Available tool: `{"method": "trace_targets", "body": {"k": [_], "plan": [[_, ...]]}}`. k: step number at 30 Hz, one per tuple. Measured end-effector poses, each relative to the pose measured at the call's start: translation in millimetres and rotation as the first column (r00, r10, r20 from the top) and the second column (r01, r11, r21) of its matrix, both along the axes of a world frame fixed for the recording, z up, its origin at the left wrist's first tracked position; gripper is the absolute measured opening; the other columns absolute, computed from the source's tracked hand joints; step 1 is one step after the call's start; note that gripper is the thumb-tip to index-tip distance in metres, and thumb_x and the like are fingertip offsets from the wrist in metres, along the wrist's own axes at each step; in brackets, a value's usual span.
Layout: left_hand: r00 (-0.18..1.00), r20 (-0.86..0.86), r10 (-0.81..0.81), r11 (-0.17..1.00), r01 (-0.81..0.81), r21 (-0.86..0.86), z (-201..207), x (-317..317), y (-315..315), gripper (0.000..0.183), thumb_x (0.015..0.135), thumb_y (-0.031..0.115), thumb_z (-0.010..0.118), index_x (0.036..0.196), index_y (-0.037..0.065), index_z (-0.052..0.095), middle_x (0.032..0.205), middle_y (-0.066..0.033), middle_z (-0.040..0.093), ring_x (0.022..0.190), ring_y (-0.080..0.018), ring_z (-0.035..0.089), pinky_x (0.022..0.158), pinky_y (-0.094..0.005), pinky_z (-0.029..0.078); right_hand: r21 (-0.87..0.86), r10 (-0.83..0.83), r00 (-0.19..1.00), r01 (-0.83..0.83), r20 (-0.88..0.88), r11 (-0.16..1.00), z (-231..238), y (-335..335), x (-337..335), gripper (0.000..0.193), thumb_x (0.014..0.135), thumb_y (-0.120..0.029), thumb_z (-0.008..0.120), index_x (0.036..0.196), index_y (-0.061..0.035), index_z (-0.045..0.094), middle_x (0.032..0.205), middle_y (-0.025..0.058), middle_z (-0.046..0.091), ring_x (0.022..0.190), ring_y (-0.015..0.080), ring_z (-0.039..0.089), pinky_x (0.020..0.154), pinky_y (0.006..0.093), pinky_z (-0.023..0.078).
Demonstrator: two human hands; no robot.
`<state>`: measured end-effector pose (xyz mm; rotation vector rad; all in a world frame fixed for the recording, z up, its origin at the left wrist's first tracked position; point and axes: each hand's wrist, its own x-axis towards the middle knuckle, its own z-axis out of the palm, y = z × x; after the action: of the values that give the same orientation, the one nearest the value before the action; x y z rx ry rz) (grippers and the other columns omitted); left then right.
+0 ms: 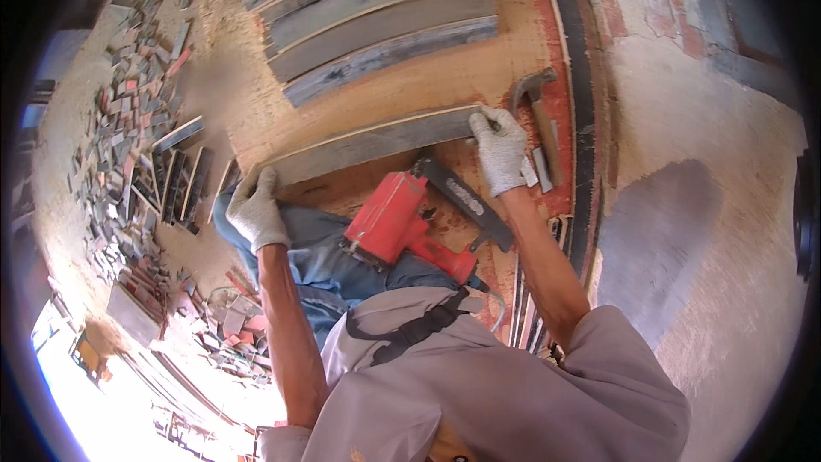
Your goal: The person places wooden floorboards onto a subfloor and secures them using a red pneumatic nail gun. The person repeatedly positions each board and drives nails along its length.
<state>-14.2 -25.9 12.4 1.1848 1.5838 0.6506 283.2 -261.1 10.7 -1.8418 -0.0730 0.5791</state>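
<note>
A long grey wooden board [376, 142] lies across in front of me, its pale edge turned away. My left hand [256, 208], in a light knitted glove, grips its left end. The right end is pinched by my right hand [499, 147], gloved the same way, thumb on the near face. Between my forearms a red nail gun [392, 218] with a black magazine [466, 201] rests by my legs, touched by neither hand. Just right of my right hand lies a claw hammer [542, 124] with a wooden handle.
Several grey boards [376, 26] lie side by side on the wooden work surface [445, 77] beyond. Small wood offcuts [128, 128] are heaped over the floor at left. A dark rail [580, 103] runs along the right, beside the concrete floor [676, 239]. A thin hose [499, 308] trails from the nail gun.
</note>
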Motion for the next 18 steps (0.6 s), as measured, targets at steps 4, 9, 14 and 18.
{"method": "trace_targets", "body": {"k": [4, 9, 14, 18], "plan": [[0.998, -0.056, -0.004, 0.999, 0.006, 0.033, -3.1, -2.2, 2.7, 0.037, 0.085, 0.008, 0.081, 0.117, -0.007, 0.073, 0.1, -0.0128, 0.077, 0.082, -0.0144, 0.07, 0.076, -0.0272, 0.058, -0.055, 0.039, 0.999, -0.04, -0.008, 0.998, 4.4, 4.3, 3.6, 0.023, 0.097, -0.007, 0.069, 0.117, 0.0039, 0.069, 0.098, 0.0077, 0.072, 0.079, 0.0104, 0.067, 0.061, 0.024, 0.059], [0.994, -0.106, -0.016, 0.999, 0.019, 0.026, 11.8, 6.5, 0.1, 0.032, 0.084, 0.007, 0.081, 0.112, -0.007, 0.075, 0.098, -0.0123, 0.077, 0.083, -0.0154, 0.07, 0.076, -0.0281, 0.059, -0.179, 0.131, 0.986, -0.111, 0.1, 0.978, 15.4, 8.8, 5.9, 0.021, 0.094, -0.012, 0.074, 0.109, 0.0029, 0.071, 0.092, 0.0104, 0.074, 0.076, 0.0113, 0.067, 0.063, 0.0277, 0.057], [0.996, -0.086, -0.008, 1.0, 0.01, 0.029, 11.3, 9.3, 3.3, 0.03, 0.085, 0.006, 0.08, 0.113, -0.006, 0.075, 0.095, -0.0102, 0.077, 0.08, -0.0125, 0.069, 0.072, -0.0258, 0.057, -0.339, 0.259, 0.934, -0.168, 0.246, 0.926, 12.0, 7.2, 13.8, 0.029, 0.089, -0.022, 0.081, 0.101, 0.0031, 0.072, 0.093, 0.0145, 0.076, 0.084, 0.018, 0.071, 0.077, 0.0327, 0.055], [0.986, -0.157, -0.05, 0.999, 0.052, 0.015, 17.4, 10.6, 5.4, 0.033, 0.086, 0.007, 0.081, 0.116, -0.005, 0.074, 0.095, -0.0102, 0.077, 0.078, -0.0116, 0.068, 0.071, -0.0254, 0.056, -0.358, 0.287, 0.917, -0.178, 0.279, 0.917, 7.4, 5.0, 15.1, 0.028, 0.089, -0.02, 0.081, 0.101, 0.003, 0.072, 0.095, 0.0134, 0.076, 0.085, 0.0162, 0.07, 0.078, 0.031, 0.055]]}}
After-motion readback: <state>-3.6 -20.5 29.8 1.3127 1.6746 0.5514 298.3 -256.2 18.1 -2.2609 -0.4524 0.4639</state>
